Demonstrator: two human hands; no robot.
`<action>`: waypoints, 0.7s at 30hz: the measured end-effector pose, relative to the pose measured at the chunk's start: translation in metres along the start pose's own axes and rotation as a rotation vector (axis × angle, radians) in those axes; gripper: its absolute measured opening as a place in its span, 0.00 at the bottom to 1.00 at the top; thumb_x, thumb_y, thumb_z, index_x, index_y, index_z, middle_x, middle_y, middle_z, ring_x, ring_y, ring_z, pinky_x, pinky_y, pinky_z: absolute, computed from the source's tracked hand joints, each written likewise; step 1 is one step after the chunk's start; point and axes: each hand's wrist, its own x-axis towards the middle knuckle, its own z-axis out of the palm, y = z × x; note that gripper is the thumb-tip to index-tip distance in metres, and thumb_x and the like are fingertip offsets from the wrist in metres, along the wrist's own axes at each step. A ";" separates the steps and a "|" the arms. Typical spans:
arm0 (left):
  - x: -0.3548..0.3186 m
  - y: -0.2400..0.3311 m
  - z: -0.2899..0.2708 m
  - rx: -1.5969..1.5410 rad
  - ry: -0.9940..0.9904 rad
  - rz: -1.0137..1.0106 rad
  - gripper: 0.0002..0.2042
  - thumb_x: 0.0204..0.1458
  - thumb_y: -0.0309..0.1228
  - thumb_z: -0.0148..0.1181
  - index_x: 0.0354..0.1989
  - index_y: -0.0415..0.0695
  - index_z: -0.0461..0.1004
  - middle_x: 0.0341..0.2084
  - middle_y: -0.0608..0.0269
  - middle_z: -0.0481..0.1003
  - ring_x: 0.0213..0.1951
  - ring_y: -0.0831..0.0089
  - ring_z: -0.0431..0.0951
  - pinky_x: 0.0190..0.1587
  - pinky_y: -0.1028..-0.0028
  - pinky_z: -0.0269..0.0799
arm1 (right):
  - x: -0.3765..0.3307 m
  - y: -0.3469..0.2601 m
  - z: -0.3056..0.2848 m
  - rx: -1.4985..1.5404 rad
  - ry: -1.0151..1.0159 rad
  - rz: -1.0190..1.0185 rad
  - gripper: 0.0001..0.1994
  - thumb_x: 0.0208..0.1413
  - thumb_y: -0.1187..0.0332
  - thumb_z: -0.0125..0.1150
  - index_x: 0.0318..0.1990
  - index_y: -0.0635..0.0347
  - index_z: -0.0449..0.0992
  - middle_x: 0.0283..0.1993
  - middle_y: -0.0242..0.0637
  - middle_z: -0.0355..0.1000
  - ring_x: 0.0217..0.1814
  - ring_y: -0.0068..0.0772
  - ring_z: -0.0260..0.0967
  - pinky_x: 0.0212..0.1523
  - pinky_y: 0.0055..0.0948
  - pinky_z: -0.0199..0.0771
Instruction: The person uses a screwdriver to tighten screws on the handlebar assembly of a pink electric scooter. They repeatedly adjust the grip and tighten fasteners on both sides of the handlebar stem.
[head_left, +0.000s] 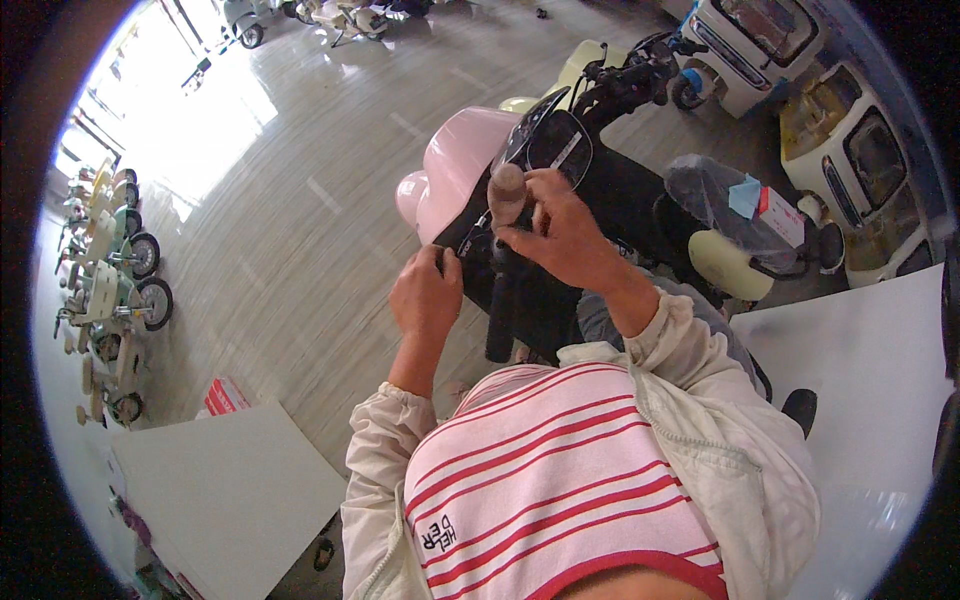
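My right hand (pixel 568 232) is closed around a brown, round-ended piece (pixel 508 188), its thumb on the near side. What kind of piece it is, I cannot make out. My left hand (pixel 428 292) is closed in a pinch at the edge of the scooter's dark panel; whatever lies between its fingertips is hidden. Both hands are over a scooter with a pink front shell (pixel 468 150) and black inner parts. A black handlebar grip (pixel 500 315) points toward me below my right hand. Behind that hand is a dark, glossy display housing (pixel 560 145).
Close on the right stands a pale yellow scooter with a plastic-wrapped seat (pixel 705 200), a red-and-white box (pixel 780 217) on it. White enclosed vehicles (pixel 755 45) stand beyond. Small bikes (pixel 105 270) line the left side. White tables (pixel 230 490) flank me.
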 end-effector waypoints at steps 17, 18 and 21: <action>-0.001 -0.004 0.002 -0.012 0.009 0.058 0.15 0.58 0.42 0.51 0.37 0.45 0.78 0.34 0.50 0.79 0.36 0.50 0.80 0.38 0.54 0.74 | -0.006 -0.012 -0.003 -0.008 -0.033 0.145 0.31 0.42 0.62 0.76 0.52 0.63 0.66 0.53 0.41 0.61 0.40 0.32 0.63 0.41 0.28 0.67; -0.001 -0.004 0.001 -0.002 -0.008 0.055 0.15 0.58 0.42 0.51 0.37 0.45 0.78 0.34 0.50 0.79 0.36 0.50 0.80 0.38 0.54 0.74 | -0.006 -0.016 -0.003 0.123 -0.039 0.146 0.32 0.40 0.57 0.77 0.49 0.63 0.67 0.51 0.44 0.62 0.46 0.41 0.64 0.49 0.36 0.66; -0.001 -0.002 -0.001 0.000 -0.032 0.061 0.14 0.58 0.42 0.51 0.37 0.45 0.78 0.34 0.50 0.79 0.36 0.50 0.80 0.39 0.54 0.74 | -0.005 0.000 0.004 0.096 -0.017 -0.075 0.35 0.39 0.59 0.79 0.53 0.63 0.65 0.50 0.41 0.61 0.39 0.32 0.61 0.41 0.28 0.67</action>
